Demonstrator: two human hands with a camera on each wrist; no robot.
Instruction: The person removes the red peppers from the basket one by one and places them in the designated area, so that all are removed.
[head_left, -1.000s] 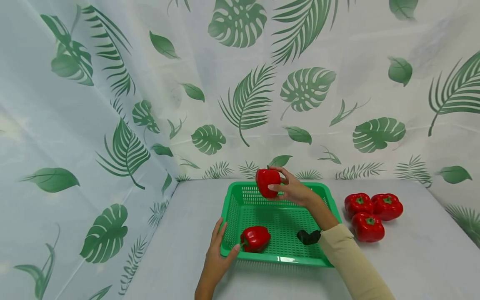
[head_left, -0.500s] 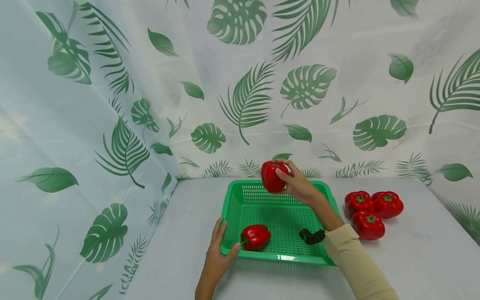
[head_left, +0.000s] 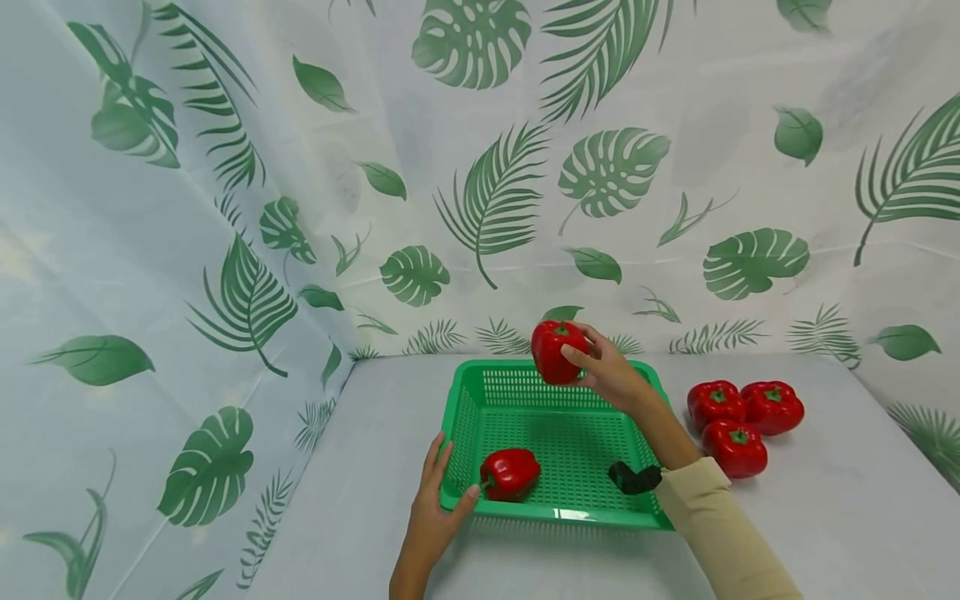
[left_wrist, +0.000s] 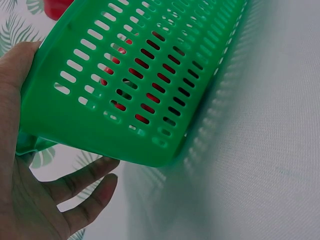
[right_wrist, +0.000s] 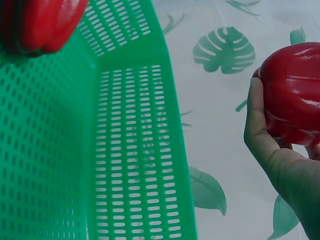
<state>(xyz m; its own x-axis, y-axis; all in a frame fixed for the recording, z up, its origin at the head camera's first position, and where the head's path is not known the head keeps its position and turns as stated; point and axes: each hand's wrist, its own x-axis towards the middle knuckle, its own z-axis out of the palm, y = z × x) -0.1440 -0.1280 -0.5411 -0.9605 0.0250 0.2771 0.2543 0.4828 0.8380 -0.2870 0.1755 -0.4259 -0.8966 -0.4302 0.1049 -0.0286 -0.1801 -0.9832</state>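
Note:
My right hand (head_left: 611, 375) holds a red bell pepper (head_left: 555, 354) above the back edge of a green plastic basket (head_left: 577, 515). Thumb and fingers lie on its sides, and the stem faces up in the head view. In the right wrist view this bell pepper (right_wrist: 295, 95) is beyond the basket rim, cut off by the frame. My left hand (head_left: 433, 512) rests at the basket's front left corner, thumb on the rim and fingers along the outside. The left wrist view shows its fingers (left_wrist: 92, 200) spread and fairly straight. Another bell pepper (head_left: 512, 473) lies on its side inside the basket.
Right of the basket, three red bell peppers (head_left: 735, 448) stand close together on the white table (head_left: 825, 517). A leaf-patterned sheet (head_left: 480, 208) hangs behind and at left. A black device (head_left: 633, 477) shows beside my right cuff.
My right hand has moved a little to the right and upward with the bell pepper, whose stem has turned slightly. The left hand, the basket and the other bell peppers stay in place.

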